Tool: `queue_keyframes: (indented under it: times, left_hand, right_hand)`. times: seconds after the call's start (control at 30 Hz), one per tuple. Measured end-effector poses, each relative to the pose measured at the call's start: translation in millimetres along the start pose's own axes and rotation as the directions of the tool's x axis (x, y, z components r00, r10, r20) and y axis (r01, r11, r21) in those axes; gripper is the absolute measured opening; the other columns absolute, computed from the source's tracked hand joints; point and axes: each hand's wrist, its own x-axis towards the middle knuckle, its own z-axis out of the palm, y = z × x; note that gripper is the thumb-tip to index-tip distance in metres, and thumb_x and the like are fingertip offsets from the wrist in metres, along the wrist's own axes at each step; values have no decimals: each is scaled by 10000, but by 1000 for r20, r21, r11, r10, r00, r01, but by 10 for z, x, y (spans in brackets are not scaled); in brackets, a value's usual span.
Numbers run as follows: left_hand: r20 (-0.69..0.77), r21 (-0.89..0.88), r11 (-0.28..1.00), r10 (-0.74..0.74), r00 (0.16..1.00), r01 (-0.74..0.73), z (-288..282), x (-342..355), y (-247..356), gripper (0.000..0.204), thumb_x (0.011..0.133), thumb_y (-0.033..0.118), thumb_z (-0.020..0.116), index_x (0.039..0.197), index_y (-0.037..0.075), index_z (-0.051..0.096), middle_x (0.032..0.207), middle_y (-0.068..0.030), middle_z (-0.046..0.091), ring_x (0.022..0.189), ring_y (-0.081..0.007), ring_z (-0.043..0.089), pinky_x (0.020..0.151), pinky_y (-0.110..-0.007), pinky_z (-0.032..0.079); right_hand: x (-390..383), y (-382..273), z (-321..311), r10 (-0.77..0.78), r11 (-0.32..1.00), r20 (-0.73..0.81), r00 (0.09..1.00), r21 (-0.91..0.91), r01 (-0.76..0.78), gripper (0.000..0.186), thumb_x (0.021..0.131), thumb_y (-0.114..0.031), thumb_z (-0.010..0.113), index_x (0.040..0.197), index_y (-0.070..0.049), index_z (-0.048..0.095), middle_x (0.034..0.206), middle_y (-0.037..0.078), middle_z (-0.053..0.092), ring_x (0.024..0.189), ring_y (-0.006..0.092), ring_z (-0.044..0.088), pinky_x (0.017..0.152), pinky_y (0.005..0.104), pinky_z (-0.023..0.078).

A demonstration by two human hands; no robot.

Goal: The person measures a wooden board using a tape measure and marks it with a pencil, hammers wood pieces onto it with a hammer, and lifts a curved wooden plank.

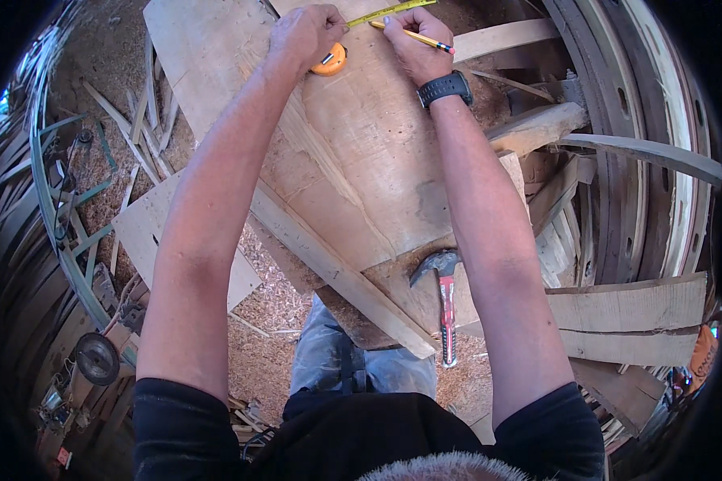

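At the far end of a plywood sheet [377, 160], my left hand [303, 36] is closed with its fingertips at the yellow blade of a tape measure [329, 60]. Its orange case sits just under that hand. The blade [391, 11] runs out to the right, past my right hand [419, 56], which grips a yellow pencil [430, 40] between thumb and fingers. The pencil's tip points left, close beside the blade. A dark watch [444, 88] circles my right wrist.
A claw hammer [446, 309] with a red handle lies near me on the bench. A long wooden strip [337, 264] crosses the near left side. Boards [630, 317] jut out at right, by stacked timber [634, 120]. Sawdust and offcuts [140, 120] cover the floor at left.
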Motion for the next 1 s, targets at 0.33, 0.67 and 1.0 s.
queue_keyframes:
  times: [0.33,0.67,1.0]
  left_hand:
    - [4,-30,999,-39,999,39,-48,-16,30,274,893,379,722,1038,153,778,911,-85,772,892,-287,733,822,-425,553]
    - [-1,-27,996,-82,997,82,-136,-26,188,188,828,237,709,840,56,761,821,-212,730,801,-384,731,727,-472,567]
    - [-33,67,995,-71,997,73,-47,-3,137,193,827,234,692,862,56,760,875,-209,738,856,-382,735,780,-489,579]
  right_hand:
    - [-3,-50,17,-7,1000,-7,1000,1,7,286,829,-267,752,779,-2,659,666,135,663,587,209,617,589,375,507]
    - [21,-2,18,17,997,59,998,70,-21,267,872,-253,783,878,7,722,768,59,731,691,104,636,679,291,527]
    - [30,-43,49,3,999,27,1000,54,-4,263,833,-279,763,850,-19,725,741,99,744,664,189,714,676,336,567]
